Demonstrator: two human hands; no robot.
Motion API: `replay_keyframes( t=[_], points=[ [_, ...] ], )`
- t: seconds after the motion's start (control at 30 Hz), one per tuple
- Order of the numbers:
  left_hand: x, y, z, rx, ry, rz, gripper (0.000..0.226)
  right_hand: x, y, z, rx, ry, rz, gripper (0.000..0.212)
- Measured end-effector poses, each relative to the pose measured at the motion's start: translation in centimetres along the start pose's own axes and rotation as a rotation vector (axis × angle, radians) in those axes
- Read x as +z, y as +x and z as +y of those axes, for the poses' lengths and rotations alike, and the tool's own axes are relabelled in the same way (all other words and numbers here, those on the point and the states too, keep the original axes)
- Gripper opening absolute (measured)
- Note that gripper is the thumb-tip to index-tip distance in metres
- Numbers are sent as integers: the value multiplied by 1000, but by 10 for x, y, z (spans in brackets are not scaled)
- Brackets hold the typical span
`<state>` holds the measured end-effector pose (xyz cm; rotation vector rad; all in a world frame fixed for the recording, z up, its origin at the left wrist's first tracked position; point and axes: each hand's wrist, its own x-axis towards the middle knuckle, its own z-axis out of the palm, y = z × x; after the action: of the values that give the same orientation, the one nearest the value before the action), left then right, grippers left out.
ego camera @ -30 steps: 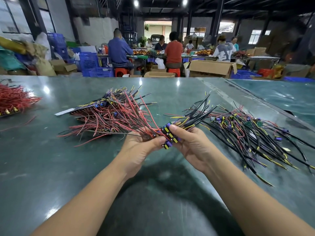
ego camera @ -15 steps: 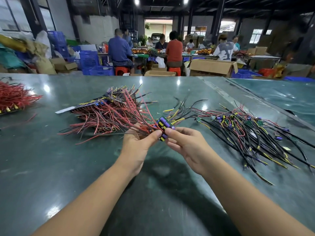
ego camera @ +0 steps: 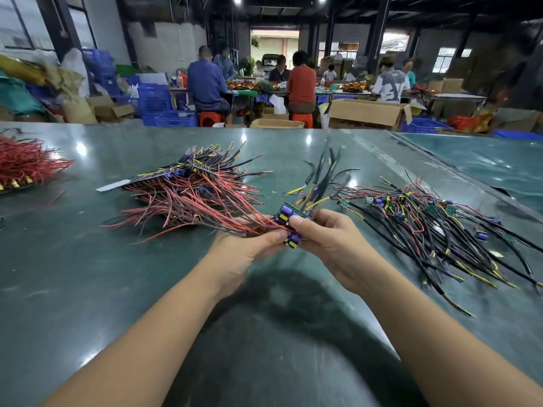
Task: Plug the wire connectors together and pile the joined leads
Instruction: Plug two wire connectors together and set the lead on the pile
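1. The black wires [ego camera: 321, 183] sticking up from the bundle are blurry, so their ends are hard to see. A pile of red wires [ego camera: 25, 163] on the far left is cut off by the edge.
2. The bench [ego camera: 88, 289] is dark green and shiny. Behind it is a big workroom where people sit on red stools [ego camera: 211, 118], with cardboard boxes [ego camera: 367, 113] and blue crates [ego camera: 155, 98] around them.
3. The left hand [ego camera: 244, 254] and right hand [ego camera: 326, 239] meet over the bench. The fingers of both hands curl around one bundle of joined leads [ego camera: 289, 223] with purple and yellow parts.
4. A pile of red leads [ego camera: 188, 195] lies just left of the hands. A pile of black leads [ego camera: 435, 227] lies to the right.
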<state>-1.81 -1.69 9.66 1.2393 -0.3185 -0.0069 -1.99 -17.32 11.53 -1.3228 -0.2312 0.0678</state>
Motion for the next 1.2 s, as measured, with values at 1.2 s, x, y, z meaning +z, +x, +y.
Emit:
replay_keyframes(
  t=[1.2],
  points=[
    [-6, 2, -2, -1, 75, 16, 18, -5, 2, -1, 276, -223, 46, 44]
  ],
)
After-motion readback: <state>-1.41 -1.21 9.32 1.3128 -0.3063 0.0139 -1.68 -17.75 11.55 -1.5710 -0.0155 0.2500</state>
